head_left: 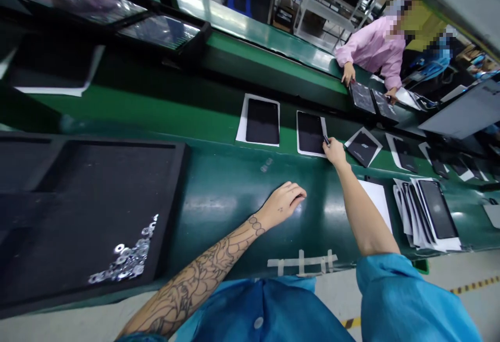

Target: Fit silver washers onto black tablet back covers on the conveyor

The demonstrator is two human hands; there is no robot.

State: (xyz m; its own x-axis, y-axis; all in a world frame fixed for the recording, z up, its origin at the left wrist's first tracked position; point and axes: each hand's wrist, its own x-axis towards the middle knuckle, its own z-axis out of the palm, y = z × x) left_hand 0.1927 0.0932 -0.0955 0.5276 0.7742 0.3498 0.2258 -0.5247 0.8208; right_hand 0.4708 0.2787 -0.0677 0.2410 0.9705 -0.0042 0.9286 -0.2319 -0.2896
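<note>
Across the frame, see the green worktop (222, 175). Right of centre, on a white sheet (323, 123), find the dark flat panel (309, 133) — probably light, stiff, slick and scratch-prone, best held by opposite edges. At centre, note the left hand (283, 202), fingers loosely curled together; at the panel's right edge, the right hand (335, 152), fingers clamped on a small dark tool (326, 140).

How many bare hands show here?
4: left hand over the green bench, right hand holding a slim dark tool, a pink-sleeved co-worker's two hands at a black tray. Others may be hidden.
</note>
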